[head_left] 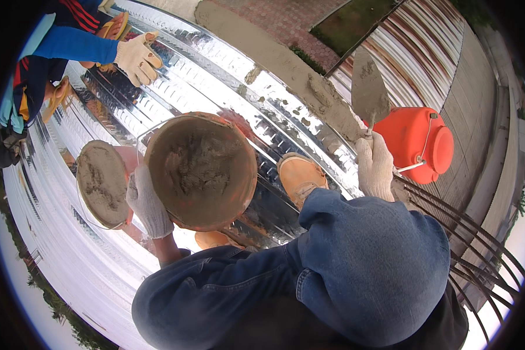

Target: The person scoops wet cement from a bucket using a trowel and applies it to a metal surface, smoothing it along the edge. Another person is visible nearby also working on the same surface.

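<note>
My left hand (148, 202), in a pale knit glove, grips the left side of a large bucket (252, 169) near its rim. Grey wet mortar (204, 157) lies inside that bucket. Just left of the hand is a smaller bucket (126, 219) filled to the top with mortar. My right hand (374, 167), gloved too, is closed round the handle of a trowel (368, 87). Its mortar-smeared blade points away from me, over the edge of the mortar-topped ledge. Right beside that hand sits an orange-red plastic container (411, 140) with a wire handle.
Shiny corrugated metal sheets (58, 192) spread under the buckets. A mortar-covered ledge (309, 93) runs diagonally along them. Dark rebar rods (478, 233) stick out at lower right. At upper left, a co-worker's gloved hand (139, 58) reaches in. My tan shoe (300, 175) stands beside the large bucket.
</note>
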### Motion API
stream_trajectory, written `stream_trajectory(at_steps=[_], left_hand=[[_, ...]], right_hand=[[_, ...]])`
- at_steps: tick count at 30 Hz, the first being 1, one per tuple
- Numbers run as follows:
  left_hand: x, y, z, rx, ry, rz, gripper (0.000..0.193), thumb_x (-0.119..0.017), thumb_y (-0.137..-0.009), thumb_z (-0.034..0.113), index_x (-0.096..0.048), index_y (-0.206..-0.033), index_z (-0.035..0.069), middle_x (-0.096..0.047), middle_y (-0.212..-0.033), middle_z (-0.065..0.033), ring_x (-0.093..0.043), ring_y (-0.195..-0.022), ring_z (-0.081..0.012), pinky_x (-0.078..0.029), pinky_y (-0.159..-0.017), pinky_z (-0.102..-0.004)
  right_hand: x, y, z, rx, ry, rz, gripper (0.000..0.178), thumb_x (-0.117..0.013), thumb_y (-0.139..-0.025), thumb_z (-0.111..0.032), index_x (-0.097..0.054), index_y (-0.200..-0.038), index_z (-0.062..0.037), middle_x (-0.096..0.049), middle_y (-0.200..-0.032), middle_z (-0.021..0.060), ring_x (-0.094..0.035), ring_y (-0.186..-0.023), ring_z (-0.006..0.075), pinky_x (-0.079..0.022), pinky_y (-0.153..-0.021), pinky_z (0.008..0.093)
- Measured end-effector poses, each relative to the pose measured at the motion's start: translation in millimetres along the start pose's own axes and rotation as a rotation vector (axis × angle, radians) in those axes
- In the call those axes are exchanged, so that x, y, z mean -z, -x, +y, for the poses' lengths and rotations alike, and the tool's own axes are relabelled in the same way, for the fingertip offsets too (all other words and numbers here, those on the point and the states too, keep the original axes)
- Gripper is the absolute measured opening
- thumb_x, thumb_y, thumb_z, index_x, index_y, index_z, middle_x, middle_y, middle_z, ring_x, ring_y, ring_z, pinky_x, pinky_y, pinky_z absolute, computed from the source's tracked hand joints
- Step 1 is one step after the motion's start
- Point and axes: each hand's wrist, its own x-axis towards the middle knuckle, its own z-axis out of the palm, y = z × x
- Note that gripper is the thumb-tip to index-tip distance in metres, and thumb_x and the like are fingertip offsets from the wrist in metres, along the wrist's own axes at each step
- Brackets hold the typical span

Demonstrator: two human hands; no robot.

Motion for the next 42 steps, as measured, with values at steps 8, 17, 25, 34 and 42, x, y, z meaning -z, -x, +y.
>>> stream_trajectory(at_steps=[8, 17, 25, 34, 42], left_hand=[[12, 6, -5, 0.062, 0.061, 0.041, 0.021, -0.067, -0.119, 0.018, -0.074, -0.127, 0.0, -0.076, -0.112, -0.0037, -0.072, -0.095, -0.0112, -0.059, -0.083, -0.0281], [19, 9, -12, 0.044, 0.06, 0.056, 0.02, -0.065, -0.12, 0.016, -0.073, -0.13, 0.002, -0.075, -0.114, -0.0022, -0.073, -0.097, -0.0116, -0.061, -0.084, -0.0279], [35, 15, -31, 0.036, 0.109, 0.091, 0.024, -0.065, -0.12, 0.018, -0.073, -0.135, 0.001, -0.076, -0.117, -0.0042, -0.076, -0.099, -0.0148, -0.063, -0.087, -0.0308], [30, 11, -22, 0.047, 0.047, 0.088, 0.029, -0.067, -0.12, 0.021, -0.072, -0.139, 0.0, -0.077, -0.12, -0.006, -0.076, -0.101, -0.0159, -0.064, -0.087, -0.0317], [29, 6, -23, 0.02, -0.018, 0.125, 0.03, -0.068, -0.119, 0.021, -0.073, -0.138, -0.001, -0.078, -0.12, -0.007, -0.076, -0.102, -0.0161, -0.064, -0.087, -0.0313]], right_hand=[[-36, 4, 23, -0.665, -0.713, -0.147, 0.048, -0.066, -0.115, -0.048, -0.07, -0.118, 0.0004, -0.065, -0.085, 0.005, -0.059, -0.056, 0.0134, -0.051, -0.053, 0.0306], [-44, -39, -65, -0.258, -0.27, -0.965, 0.046, -0.064, -0.11, -0.043, -0.073, -0.107, 0.0017, -0.065, -0.084, 0.0028, -0.062, -0.065, 0.0114, -0.05, -0.059, 0.0322], [-83, -65, -58, -0.303, -0.616, -1.192, 0.044, -0.064, -0.117, -0.042, -0.073, -0.106, 0.0001, -0.064, -0.076, 0.0015, -0.059, -0.055, 0.0093, -0.049, -0.048, 0.0276], [-84, -90, -40, -0.482, -0.658, -1.215, 0.042, -0.062, -0.12, -0.04, -0.068, -0.106, -0.0009, -0.06, -0.07, -0.0015, -0.055, -0.052, 0.0061, -0.044, -0.048, 0.0234], [-47, -49, -7, -0.37, -0.326, -0.864, 0.046, -0.059, -0.118, -0.041, -0.072, -0.1, -0.0006, -0.059, -0.072, 0.0014, -0.057, -0.055, 0.0105, -0.046, -0.049, 0.0309]])
